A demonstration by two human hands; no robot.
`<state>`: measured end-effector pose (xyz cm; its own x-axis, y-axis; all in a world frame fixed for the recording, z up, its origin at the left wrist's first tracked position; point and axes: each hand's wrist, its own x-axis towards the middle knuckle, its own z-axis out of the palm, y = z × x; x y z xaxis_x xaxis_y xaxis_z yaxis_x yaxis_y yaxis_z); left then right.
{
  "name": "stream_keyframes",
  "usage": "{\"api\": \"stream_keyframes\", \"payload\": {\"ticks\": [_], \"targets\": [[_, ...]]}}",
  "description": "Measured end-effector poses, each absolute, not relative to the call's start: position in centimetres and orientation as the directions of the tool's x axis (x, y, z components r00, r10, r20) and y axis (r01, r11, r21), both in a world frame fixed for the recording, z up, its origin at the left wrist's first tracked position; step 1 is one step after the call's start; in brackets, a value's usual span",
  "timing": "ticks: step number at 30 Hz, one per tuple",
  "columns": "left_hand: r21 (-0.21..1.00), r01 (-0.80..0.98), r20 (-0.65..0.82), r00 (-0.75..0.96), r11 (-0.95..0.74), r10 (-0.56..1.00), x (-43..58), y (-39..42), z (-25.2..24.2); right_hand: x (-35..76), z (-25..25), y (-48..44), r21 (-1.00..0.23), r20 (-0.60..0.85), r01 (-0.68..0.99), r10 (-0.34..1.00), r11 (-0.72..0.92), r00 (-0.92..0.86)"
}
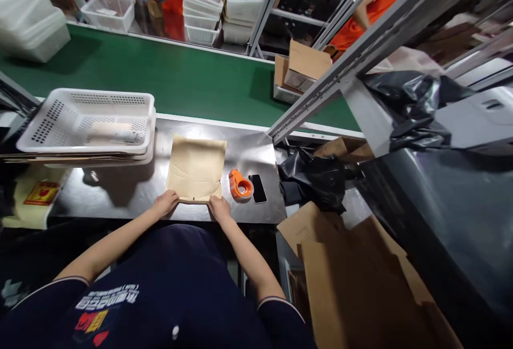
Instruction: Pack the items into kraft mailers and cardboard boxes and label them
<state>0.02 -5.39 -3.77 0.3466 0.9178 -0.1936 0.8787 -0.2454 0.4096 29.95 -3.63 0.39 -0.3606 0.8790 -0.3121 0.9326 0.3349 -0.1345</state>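
A tan sheet of paper [196,167] lies on the steel worktop in front of me, slightly creased, with a narrow folded or thicker strip along its near edge. My left hand [166,202] pinches the near left corner, fingers closed. At the near right corner, my right hand [219,208] grips the same edge. Whether something is wrapped inside that edge is hidden. Just right of the paper sits an orange tape dispenser [235,183] with a roll of tape in it. Beside the dispenser lies a phone [258,188] with a dark screen.
White plastic baskets [151,140] are stacked on the left of the steel worktop [248,154]. Behind runs a green conveyor belt [192,82] carrying a basket with cardboard [306,66]. A metal post [320,92], black plastic bags [316,175] and cardboard [352,279] crowd the right. People in orange work beyond.
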Motion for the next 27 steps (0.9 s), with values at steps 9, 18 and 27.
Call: {"api": "stream_keyframes", "payload": {"ticks": [9, 18, 27], "targets": [[0.385, 0.911, -0.338, -0.008, 0.146, 0.941, -1.2, -3.4, -4.0, 29.1, 0.9, -0.8, -0.166, -0.307, 0.984, 0.946, 0.057, -0.106], [0.416, 0.902, -0.164, -0.054, 0.119, 0.985, -2.7, -4.7, -4.0, 26.3, -0.4, -2.6, -0.178, -0.198, 0.984, 0.979, 0.022, -0.057], [0.414, 0.910, -0.124, 0.036, 0.019, 0.992, 3.2, -4.9, -7.7, 21.7, -4.5, -3.9, -0.342, -0.256, 0.934, 0.947, 0.100, -0.195]]}}
